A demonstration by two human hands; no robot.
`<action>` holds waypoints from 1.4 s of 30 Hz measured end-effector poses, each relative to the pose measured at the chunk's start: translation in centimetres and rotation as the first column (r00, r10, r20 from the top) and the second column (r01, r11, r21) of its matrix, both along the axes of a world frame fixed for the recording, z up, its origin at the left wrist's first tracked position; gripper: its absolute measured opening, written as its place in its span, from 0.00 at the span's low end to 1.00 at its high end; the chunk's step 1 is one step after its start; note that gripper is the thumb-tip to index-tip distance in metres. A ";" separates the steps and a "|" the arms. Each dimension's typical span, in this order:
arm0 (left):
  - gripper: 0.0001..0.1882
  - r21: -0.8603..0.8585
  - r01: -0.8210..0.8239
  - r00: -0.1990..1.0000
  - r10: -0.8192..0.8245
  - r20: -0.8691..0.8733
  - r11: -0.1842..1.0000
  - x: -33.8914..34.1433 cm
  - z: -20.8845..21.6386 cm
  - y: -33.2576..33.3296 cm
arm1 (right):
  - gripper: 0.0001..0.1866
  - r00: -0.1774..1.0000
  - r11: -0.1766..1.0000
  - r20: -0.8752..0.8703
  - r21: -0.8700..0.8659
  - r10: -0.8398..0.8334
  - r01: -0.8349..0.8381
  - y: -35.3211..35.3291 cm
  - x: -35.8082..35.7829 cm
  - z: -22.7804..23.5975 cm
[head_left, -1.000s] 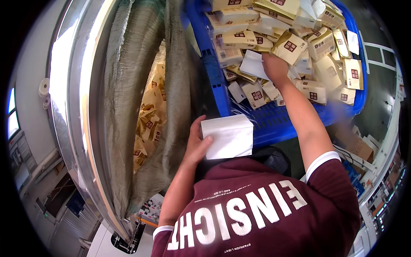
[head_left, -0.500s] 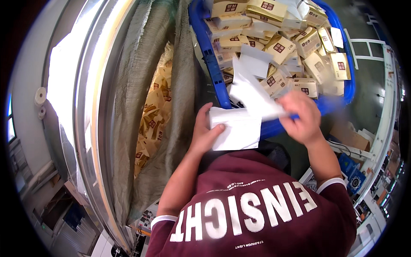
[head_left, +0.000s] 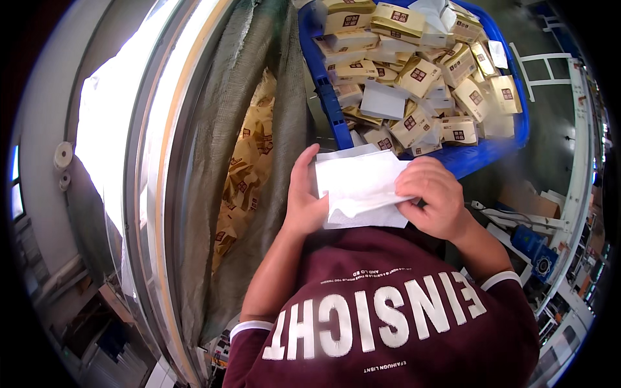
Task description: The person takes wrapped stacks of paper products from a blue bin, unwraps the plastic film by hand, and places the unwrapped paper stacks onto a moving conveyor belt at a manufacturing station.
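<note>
Someone's left hand (head_left: pixel 307 204) is holding the left side of some folded white papers (head_left: pixel 362 180), with its thumb lying in front. The right hand (head_left: pixel 438 199) is pinching the right edge, fingers on top and thumb underneath. The papers are staying between both hands, in front of the maroon shirt (head_left: pixel 310 271) and near the blue plastic basket (head_left: pixel 333 116). The step in hand seems to be lining up papers, as some edges are not matching. The next move seems to be calling for a soft, even grip, because the paper is looking easy to bend.

The basket is carrying a big heap of cream and gold packs (head_left: pixel 417 76), and a flat white piece (head_left: pixel 383 100) is lying on them. To the left, a grey woven sack (head_left: pixel 210 161) is gaping open, showing yellowish wrappers (head_left: pixel 249 171), maybe full, maybe not. White rolls (head_left: pixel 63 155) are sticking out farther left. On the right, a white metal frame (head_left: pixel 583 116) is standing over the dark green floor (head_left: pixel 550 107).
</note>
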State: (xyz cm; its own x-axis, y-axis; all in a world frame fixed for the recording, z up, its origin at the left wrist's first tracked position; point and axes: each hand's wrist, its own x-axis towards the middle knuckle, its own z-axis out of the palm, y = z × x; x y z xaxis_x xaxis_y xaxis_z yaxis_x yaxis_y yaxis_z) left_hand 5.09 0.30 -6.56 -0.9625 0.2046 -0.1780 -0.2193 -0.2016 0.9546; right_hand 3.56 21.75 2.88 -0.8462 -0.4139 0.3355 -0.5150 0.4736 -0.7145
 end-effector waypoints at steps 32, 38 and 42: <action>0.32 0.203 0.041 0.993 -0.063 0.103 0.978 2.5 3.1 -1.5 | 0.19 0.958 0.997 0.279 0.051 -0.066 0.054 -3.4 2.2 -0.7; 0.33 0.055 0.063 0.980 -0.072 0.186 0.996 2.2 3.7 -1.6 | 0.33 0.954 0.987 0.262 -0.033 -0.143 0.157 -3.1 2.8 -1.3; 0.35 0.352 0.030 0.970 -0.113 0.217 0.936 1.3 3.7 -2.1 | 0.34 0.381 0.543 0.863 -0.506 0.332 0.670 -0.4 2.6 -5.9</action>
